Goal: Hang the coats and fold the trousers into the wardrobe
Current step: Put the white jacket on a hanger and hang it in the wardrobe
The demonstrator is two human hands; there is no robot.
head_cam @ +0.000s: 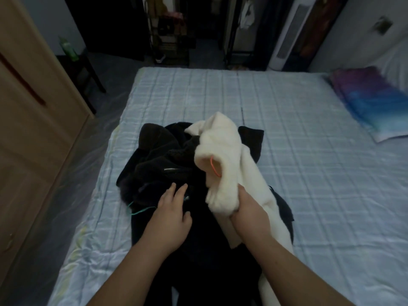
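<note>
Two bare forearms reach in from the bottom edge over a heap of clothes on the bed. The left hand [171, 214] lies flat with its fingers straight and slightly spread, fingertips resting on the black fleecy coat [159, 164], holding nothing. The right hand [250, 214] is curled round a bunched fold of the cream-white fluffy coat [223, 146] and grips it, lifting that part above the dark pile; the rest of the cream coat trails down past the right forearm. A thin orange loop [214, 167] shows inside the cream coat's pale lining, and a thin green cord [138, 212] lies at the dark pile's left edge, just beside the left hand. The pile sits on the near middle of the pale blue checked quilted bedcover [309, 120]. A tie-dyed purple and blue pillow [366, 100] lies at the far right. The light wooden wardrobe door [33, 120] stands along the left. Beyond the bed a white tower fan [287, 38] stands among dark racks.
</note>
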